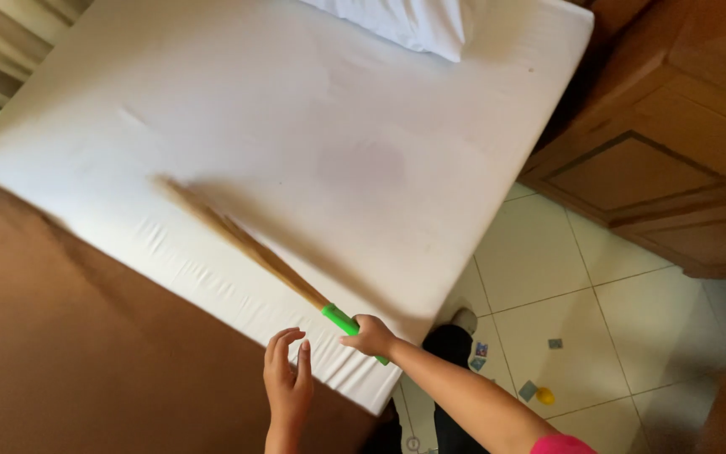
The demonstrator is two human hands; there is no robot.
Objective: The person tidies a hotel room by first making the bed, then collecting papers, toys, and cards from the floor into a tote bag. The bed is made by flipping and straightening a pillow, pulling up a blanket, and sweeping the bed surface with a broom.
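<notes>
One stick broom (245, 244), held: right hand (370, 335) clamped around its green handle (342, 322), fingers wrapped shut, bristles fanned toward ten o'clock and blurred over the white sheet. One left hand (287, 378), at seven o'clock of the grip, fingers spread apart, holding nothing, hovering just above the mattress (313, 143) edge; whether it touches the sheet cannot be told. One brown cover (69, 336), lying at eight o'clock over the near part of the bed. One white pillow (405, 21), at twelve o'clock, at the far end. One wooden cabinet (674, 143), at two o'clock, beside the bed. Tiled floor (598, 303), at four o'clock, with small scattered bits and one yellow object (545, 395). Handling note, as judgement: sweeping likely goes best with the bristles kept low and flat, strokes light and drawn toward one mattress edge, and the grip firm on the handle.
</notes>
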